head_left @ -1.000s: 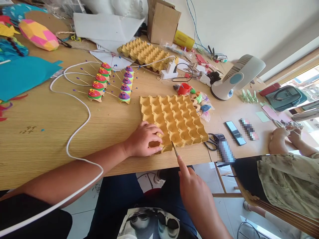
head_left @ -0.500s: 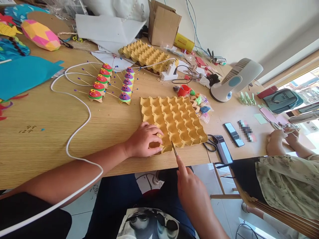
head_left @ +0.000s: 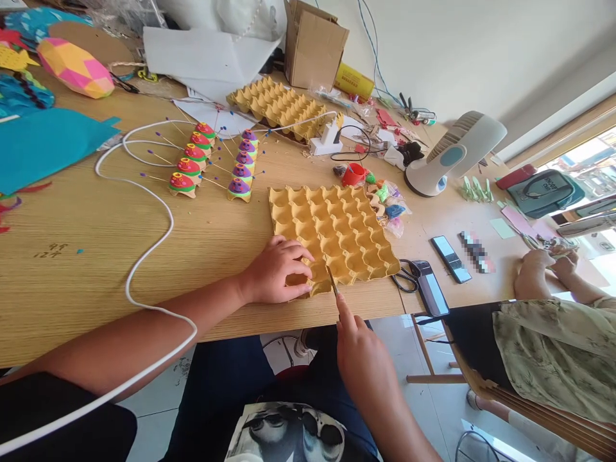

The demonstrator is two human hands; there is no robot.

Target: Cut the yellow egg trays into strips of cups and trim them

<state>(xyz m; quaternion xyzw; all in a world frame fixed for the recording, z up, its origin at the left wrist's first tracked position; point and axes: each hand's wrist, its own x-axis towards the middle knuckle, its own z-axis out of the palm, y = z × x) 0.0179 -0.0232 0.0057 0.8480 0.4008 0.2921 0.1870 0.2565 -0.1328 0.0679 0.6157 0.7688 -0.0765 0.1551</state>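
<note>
A yellow moulded-pulp egg tray [head_left: 337, 232] lies on the wooden table before me. My left hand [head_left: 280, 271] grips its near left corner, with curled fingers over the cups and the thumb at the front edge. In my right hand [head_left: 363, 350], low at the table's front edge, is a thin-bladed knife [head_left: 333, 282]. The blade's tip is in the tray's near side, a little right of my left fingers. My palm hides most of the knife's handle.
Two rows of painted egg-cup caterpillars, red-topped [head_left: 195, 154] and purple-topped [head_left: 244, 165], stand behind left. A white cable [head_left: 144, 256] crosses my left arm. Scissors [head_left: 408, 277], phones [head_left: 451, 258] and a fan [head_left: 452, 154] lie right. Another person's hands [head_left: 548, 266] are far right.
The knife and my right hand have shifted slightly left and forward along the tray. My left hand keeps its place on the corner.
</note>
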